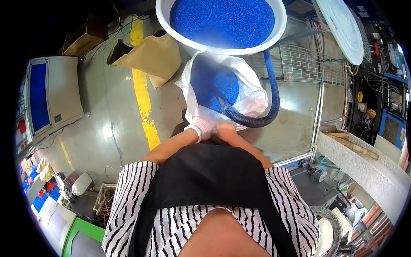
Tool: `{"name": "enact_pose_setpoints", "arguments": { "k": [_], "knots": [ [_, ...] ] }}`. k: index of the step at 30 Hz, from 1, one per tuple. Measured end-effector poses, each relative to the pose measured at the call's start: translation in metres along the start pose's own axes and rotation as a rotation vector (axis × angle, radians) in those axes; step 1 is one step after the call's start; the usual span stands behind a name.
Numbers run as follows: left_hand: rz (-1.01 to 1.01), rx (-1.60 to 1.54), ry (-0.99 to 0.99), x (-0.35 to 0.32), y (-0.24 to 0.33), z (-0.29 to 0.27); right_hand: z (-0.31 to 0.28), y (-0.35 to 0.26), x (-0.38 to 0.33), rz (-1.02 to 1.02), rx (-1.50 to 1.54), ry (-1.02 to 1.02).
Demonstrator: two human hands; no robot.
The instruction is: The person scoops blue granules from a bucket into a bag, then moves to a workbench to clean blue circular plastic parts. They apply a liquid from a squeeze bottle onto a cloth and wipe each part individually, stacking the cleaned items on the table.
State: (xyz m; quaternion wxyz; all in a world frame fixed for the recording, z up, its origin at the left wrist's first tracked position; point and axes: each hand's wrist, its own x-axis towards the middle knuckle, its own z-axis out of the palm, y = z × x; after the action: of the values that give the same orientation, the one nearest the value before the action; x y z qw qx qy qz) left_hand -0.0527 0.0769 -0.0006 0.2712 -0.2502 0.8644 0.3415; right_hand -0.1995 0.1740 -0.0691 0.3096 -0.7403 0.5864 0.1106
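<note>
A white plastic bag [252,96] full of blue granules [212,85] stands on the floor in front of me. My left hand [200,127], in a white knitted glove, grips the bag's near edge. My right hand [225,129], bare, holds the same edge right beside it. A blue ribbed hose [269,85] curls down from above, round the bag's right side and into the granules. Above the bag sits a large white round tub [280,21] filled with the same blue granules.
A brown paper sack [152,55] lies open to the left of the bag, by a yellow floor line [143,98]. A grey machine with a blue panel [51,96] stands far left. A wire rack [308,64] and a white round lid [342,25] are at right.
</note>
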Motion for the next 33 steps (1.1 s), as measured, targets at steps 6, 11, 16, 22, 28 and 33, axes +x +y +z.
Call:
{"name": "enact_pose_setpoints", "arguments": {
  "k": [6,11,16,22,28,33],
  "knots": [
    [-0.175,-0.091,0.063,0.012,-0.008,0.038,0.003,-0.001,0.015,0.012,0.138,-0.072],
    [-0.076,-0.058,-0.094,0.008,-0.026,0.035,-0.002,-0.023,0.001,0.038,0.154,0.103],
    [0.042,-0.019,-0.096,-0.013,-0.046,0.024,0.002,-0.049,0.001,-0.015,0.052,0.264],
    [0.212,0.202,-0.057,-0.056,-0.073,-0.002,-0.024,-0.091,0.023,0.211,0.060,-0.140],
    [0.043,-0.006,-0.215,-0.075,-0.072,-0.031,-0.033,-0.094,0.017,0.131,0.221,-0.052],
    [0.135,0.172,-0.162,-0.049,-0.103,-0.063,-0.095,-0.099,0.043,0.055,0.103,0.132]
  ]
}}
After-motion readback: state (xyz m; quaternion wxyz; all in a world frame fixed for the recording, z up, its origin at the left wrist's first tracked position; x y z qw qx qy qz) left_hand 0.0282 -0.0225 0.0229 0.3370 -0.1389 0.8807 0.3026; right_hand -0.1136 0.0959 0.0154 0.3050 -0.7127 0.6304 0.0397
